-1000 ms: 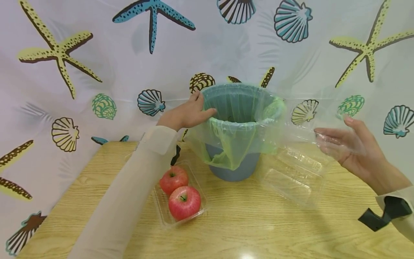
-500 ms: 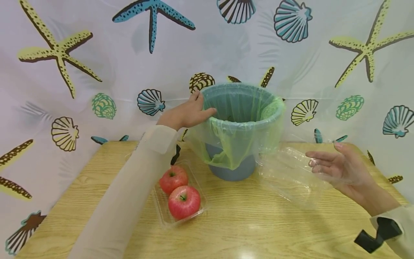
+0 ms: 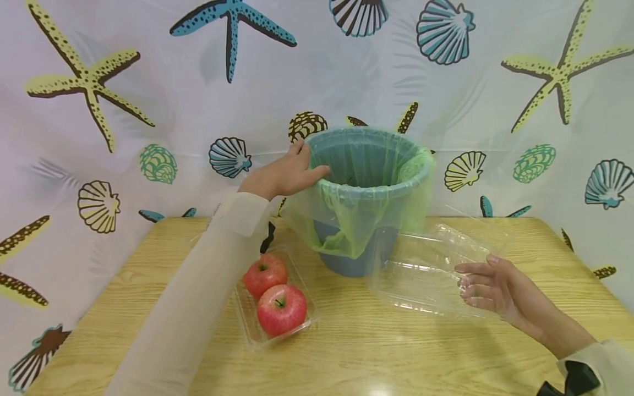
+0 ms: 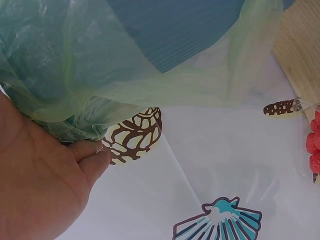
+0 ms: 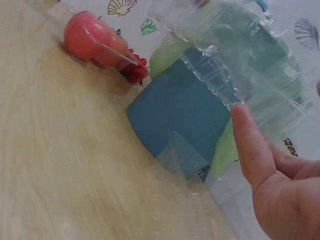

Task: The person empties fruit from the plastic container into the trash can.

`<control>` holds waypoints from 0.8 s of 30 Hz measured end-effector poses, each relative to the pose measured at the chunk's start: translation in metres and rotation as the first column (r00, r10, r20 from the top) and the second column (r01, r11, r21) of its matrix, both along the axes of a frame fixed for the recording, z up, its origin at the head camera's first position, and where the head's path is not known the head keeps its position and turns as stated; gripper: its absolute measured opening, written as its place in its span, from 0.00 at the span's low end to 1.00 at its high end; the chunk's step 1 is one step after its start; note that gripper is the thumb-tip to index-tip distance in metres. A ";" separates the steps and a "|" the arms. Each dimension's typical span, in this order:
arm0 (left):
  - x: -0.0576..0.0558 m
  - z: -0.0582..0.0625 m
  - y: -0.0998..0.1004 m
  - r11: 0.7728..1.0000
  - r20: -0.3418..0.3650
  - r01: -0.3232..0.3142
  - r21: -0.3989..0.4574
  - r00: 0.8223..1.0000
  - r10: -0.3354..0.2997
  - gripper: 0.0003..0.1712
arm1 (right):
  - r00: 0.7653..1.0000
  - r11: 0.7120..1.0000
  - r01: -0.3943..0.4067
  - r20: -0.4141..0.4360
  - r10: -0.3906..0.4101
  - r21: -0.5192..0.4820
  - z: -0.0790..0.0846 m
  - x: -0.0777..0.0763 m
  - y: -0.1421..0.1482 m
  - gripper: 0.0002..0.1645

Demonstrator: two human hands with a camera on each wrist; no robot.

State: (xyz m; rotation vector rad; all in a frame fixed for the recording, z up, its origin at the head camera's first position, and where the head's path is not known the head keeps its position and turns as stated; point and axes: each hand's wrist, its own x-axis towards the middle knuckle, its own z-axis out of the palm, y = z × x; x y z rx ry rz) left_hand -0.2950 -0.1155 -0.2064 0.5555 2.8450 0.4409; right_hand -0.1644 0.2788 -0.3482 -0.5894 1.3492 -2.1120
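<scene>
White cloth [image 3: 337, 93] with starfish and shells on it hangs behind a yellowish wood table [image 3: 376, 352]. On the table stands a blue bin [image 3: 342, 265], upright, with a thin green bag [image 3: 359, 212] folded over its rim. The left hand [image 3: 289, 173] holds the bin's rim on the left side, with the thumb over the edge. The right hand [image 3: 495, 291] holds a clear plastic box [image 3: 421, 275] by its edge, just right of the bin (I can't tell if the box touches the table). Two red apples [image 3: 277, 300] sit in a clear tray [image 3: 250, 329] by the left sleeve [image 3: 183, 308]. Near them, the right wrist view shows a bumpy red thing [image 5: 135, 67].
</scene>
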 end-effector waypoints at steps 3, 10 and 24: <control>0.000 0.000 0.000 1.000 0.002 0.000 0.001 1.000 0.000 0.49 | 0.999 0.999 -0.036 0.023 0.037 -0.022 -0.009 0.004 -0.003 0.34; -0.001 0.000 -0.001 1.000 -0.002 0.008 0.006 1.000 -0.008 0.49 | 0.995 0.993 -0.094 0.033 0.096 -0.066 -0.025 0.013 -0.011 0.32; 0.000 0.000 -0.001 1.000 -0.001 0.005 0.014 1.000 -0.005 0.49 | 0.996 0.997 -0.071 0.061 0.069 0.030 -0.035 0.026 -0.024 0.28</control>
